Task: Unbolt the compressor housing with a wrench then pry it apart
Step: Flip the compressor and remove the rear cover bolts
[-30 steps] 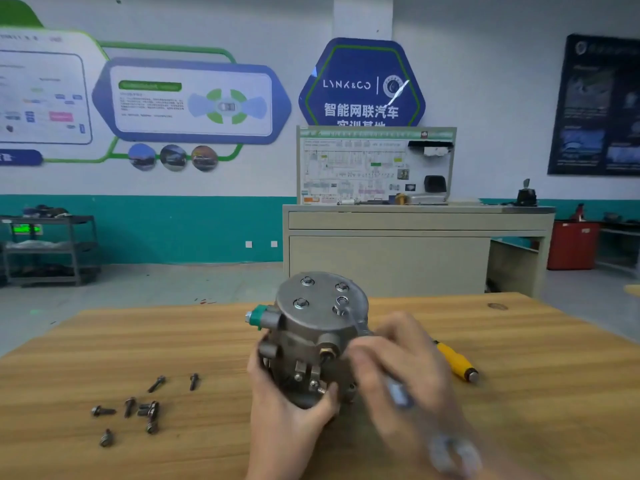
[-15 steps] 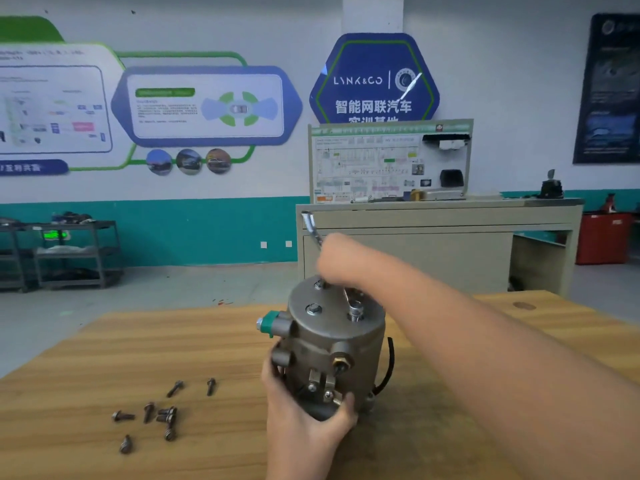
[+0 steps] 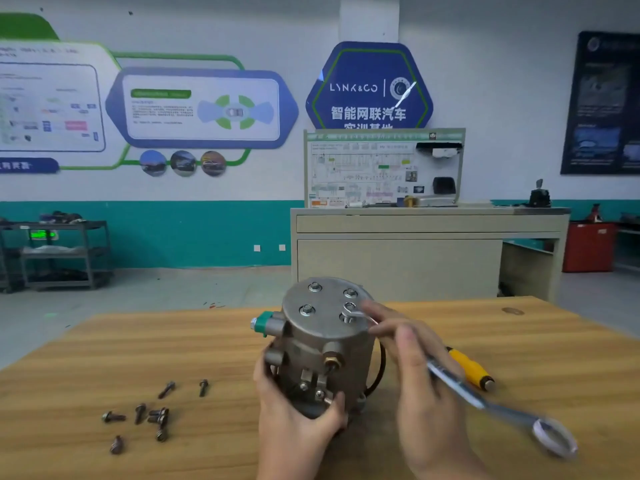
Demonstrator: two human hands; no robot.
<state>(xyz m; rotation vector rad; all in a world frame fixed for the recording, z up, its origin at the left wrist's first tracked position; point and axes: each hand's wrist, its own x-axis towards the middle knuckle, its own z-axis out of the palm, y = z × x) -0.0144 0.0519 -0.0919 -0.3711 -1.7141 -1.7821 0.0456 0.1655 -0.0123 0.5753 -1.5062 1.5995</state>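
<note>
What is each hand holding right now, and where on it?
Left hand grips the compressor low on its near side. Right hand holds the wrench mid-shaft.

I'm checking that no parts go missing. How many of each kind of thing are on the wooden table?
Loose bolts: 7
Compressor: 1
Wrench: 1
Screwdriver: 1
Total: 10
</note>
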